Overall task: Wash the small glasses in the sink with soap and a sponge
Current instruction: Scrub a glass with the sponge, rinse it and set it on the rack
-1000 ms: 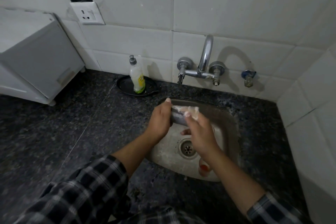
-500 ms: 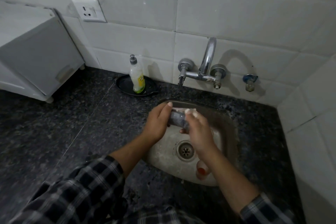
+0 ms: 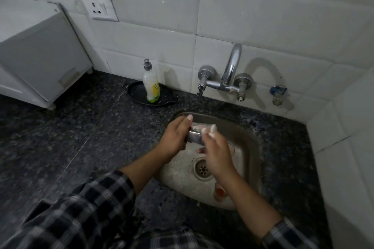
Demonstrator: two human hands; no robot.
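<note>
While the head camera looks down, a person in a dark checked shirt stands at a small, rounded stainless-steel sink [image 3: 253,139] set into a speckled black stone counter [image 3: 81,127]. The left hand [image 3: 174,137] wraps its grip round a small clear glass [image 3: 193,138], held on its side above the far part of the basin. The right hand [image 3: 217,153] pinches a pale, foamy sponge [image 3: 202,126] against the glass's far end; blur hides whether the sponge reaches inside.

This looks like the scrubbing step. The next move probably calls for turning the glass in the left grip so the sponge covers every side, and then for rinsing. No water shows at the curved chrome wall tap [image 3: 230,70]. Wet, soapy glass is likely slippery, so a firm hold matters.

A second small glass with an orange-tinted bottom [image 3: 219,192] lies in the near right of the basin, partly hidden by the right forearm and seemingly unwashed.

A clear plastic soap bottle of yellow-green liquid [image 3: 151,85] stands upright on a shallow black dish [image 3: 135,93], left of the tap, against glossy white wall tiles.
</note>
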